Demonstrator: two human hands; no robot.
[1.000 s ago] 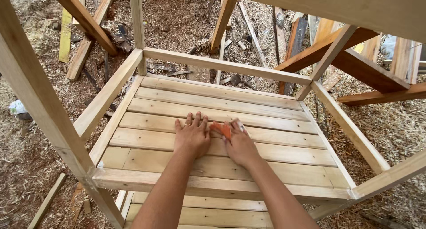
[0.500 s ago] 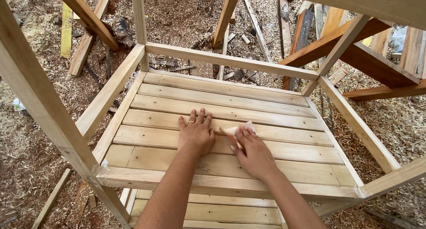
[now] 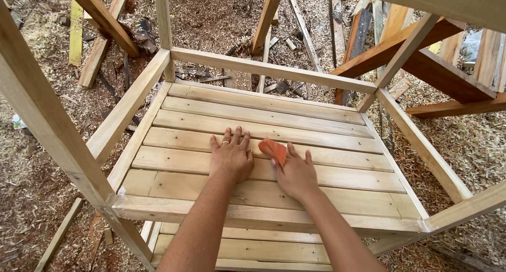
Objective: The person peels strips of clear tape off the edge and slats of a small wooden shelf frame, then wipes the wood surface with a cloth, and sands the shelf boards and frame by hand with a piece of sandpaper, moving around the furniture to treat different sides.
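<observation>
Left hand [image 3: 232, 157] flat and spread wide on the slats [image 3: 263, 129] of a pale wooden frame [image 3: 271, 70], palm down, fingers fanned toward the far rail, a ring on one finger, nothing held. Right hand [image 3: 295, 173] just beside it, pressing an orange sanding sheet [image 3: 274, 149] against the same slat, fingers curled over the sheet's near part, its far corner poking out past the fingertips. Sheet lying near the middle of the slatted shelf, between the two hands, touching the right one and close to the left thumb; contact with the left hand impossible to tell. Both forearms reaching in from the bottom edge, over the near rail [image 3: 263, 215]. Slats running side to side, thin gaps between them, bright unfinished wood with a few knots. A lower shelf [image 3: 253, 248] of similar boards showing under the near rail. Square posts rising at the corners, one thick post [image 3: 47, 124] crossing the left foreground, a beam [image 3: 437, 0] overhead at top right. Beyond the frame, ground [image 3: 211, 19] thick with sawdust and shavings, strewn with offcuts and planks. A yellowish plank [image 3: 76, 32] lying at top left, reddish-brown boards [image 3: 437, 66] stacked at an angle at right, more lumber [image 3: 490, 56] leaning behind them.
</observation>
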